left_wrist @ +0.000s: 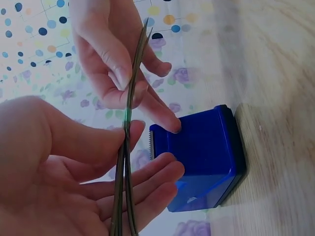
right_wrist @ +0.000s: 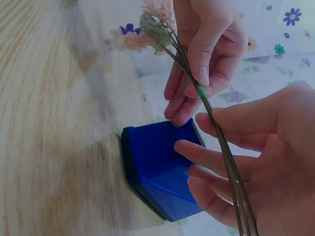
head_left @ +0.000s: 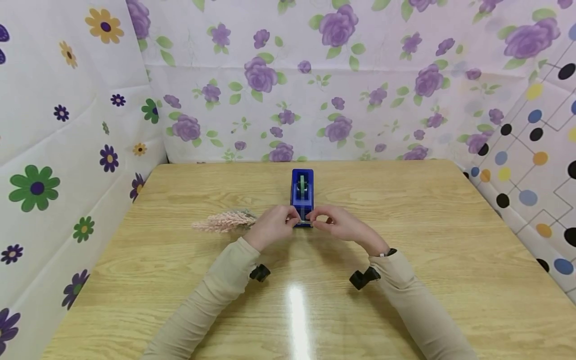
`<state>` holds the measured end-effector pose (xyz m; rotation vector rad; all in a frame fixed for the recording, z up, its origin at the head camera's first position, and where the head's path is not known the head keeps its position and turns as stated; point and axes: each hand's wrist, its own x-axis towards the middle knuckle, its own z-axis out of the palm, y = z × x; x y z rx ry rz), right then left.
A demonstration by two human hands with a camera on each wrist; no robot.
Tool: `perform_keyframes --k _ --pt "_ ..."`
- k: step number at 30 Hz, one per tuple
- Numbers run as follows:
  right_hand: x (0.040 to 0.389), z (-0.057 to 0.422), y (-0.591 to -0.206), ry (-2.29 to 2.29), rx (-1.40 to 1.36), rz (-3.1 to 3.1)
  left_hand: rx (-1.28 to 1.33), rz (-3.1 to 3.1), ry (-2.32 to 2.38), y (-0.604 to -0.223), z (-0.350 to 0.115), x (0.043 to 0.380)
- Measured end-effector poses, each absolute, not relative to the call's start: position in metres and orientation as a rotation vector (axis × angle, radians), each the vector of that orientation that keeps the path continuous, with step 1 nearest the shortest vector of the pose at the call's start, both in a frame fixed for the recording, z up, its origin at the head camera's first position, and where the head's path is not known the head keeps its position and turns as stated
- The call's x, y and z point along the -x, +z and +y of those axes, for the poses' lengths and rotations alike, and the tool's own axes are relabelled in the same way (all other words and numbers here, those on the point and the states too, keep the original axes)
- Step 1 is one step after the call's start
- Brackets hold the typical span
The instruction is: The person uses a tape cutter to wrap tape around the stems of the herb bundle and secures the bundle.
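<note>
A bunch of pink flowers (head_left: 225, 221) with thin dark stems (left_wrist: 118, 196) is held level just in front of a blue tape dispenser (head_left: 296, 187). My left hand (head_left: 273, 226) pinches the stems between thumb and forefinger, on the flower side. Close beside it, my right hand (head_left: 339, 223) pinches the same stems towards their bare ends. Between the two hands a short band of greenish tape (right_wrist: 202, 92) shows on the stems. Both hands' other fingers are spread near the dispenser's toothed cutter (left_wrist: 151, 144). A roll of tape (head_left: 303, 185) sits in the dispenser.
The wooden table (head_left: 405, 200) reaches back to a curtain with purple flowers (head_left: 261, 75). Patterned cloths hang at the left and right sides. Each wrist carries a small black camera, the right one (head_left: 364, 277) hanging over the table.
</note>
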<state>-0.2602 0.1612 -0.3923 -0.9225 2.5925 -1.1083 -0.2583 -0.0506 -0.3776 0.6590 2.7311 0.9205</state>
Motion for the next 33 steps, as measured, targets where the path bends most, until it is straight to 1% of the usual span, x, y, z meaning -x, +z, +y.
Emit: perform_keyframes --k 12,21,33 --pt "0.259 0.162 -0.392 -1.097 0.964 2.534 -0.782 2.643 0.788 -0.379 -0.055 0.262" --pt "0.259 0.165 -0.391 -1.040 0.911 2.572 -0.697 2.530 0.824 -0.371 -0.058 0.258" --pt "0.259 0.162 -0.386 -1.021 0.800 2.512 -0.697 2.677 0.759 -0.369 -0.060 0.257"
